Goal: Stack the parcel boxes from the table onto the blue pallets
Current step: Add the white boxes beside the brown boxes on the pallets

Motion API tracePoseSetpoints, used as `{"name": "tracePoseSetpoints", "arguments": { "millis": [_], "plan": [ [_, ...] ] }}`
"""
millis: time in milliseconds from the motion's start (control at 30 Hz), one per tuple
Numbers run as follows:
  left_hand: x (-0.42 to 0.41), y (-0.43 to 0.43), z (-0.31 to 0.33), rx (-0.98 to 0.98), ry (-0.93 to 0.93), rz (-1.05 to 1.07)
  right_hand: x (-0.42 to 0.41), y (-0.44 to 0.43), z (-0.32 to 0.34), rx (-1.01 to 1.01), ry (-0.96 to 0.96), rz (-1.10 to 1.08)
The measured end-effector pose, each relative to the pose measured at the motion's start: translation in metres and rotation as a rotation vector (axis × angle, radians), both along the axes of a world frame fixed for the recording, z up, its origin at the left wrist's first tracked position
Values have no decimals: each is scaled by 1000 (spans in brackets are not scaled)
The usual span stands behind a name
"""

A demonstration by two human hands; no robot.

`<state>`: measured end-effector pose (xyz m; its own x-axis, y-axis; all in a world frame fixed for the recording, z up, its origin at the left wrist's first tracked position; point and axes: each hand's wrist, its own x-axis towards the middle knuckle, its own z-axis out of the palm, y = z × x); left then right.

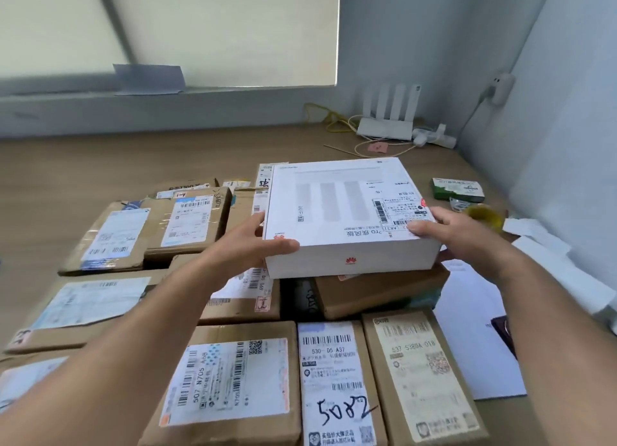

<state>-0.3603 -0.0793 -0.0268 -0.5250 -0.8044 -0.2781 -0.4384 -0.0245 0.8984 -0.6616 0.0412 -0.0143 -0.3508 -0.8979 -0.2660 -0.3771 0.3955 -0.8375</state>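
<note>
A flat white box (344, 212) with a barcode label and a small red logo is held above the other parcels. My left hand (257, 242) grips its near left corner, thumb on top. My right hand (450, 232) grips its near right corner, thumb on the label. Several brown cardboard parcels (230, 389) with shipping labels lie flat across the wooden table (100, 165) beneath and around it. No blue pallet is in view.
A white router (389, 125) with cables and a power strip sits at the far right corner by the wall. A green packet (457, 189), a roll of tape (485, 217) and white sheets (477, 328) lie on the right. A window with a blind is behind the table.
</note>
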Motion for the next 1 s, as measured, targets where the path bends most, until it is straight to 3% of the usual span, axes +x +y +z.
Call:
{"name": "tracePoseSetpoints", "arguments": {
  "millis": [267,533,800,1000],
  "plan": [
    [12,25,-4,-90,117,109,-3,10,-5,-156,-89,93],
    [49,42,15,-378,198,171,26,10,2,-419,-142,198],
    [134,63,29,-521,201,236,93,1,23,-530,-102,369],
    [237,85,34,-576,116,350,191,-16,36,-568,-138,467]
  ]
}}
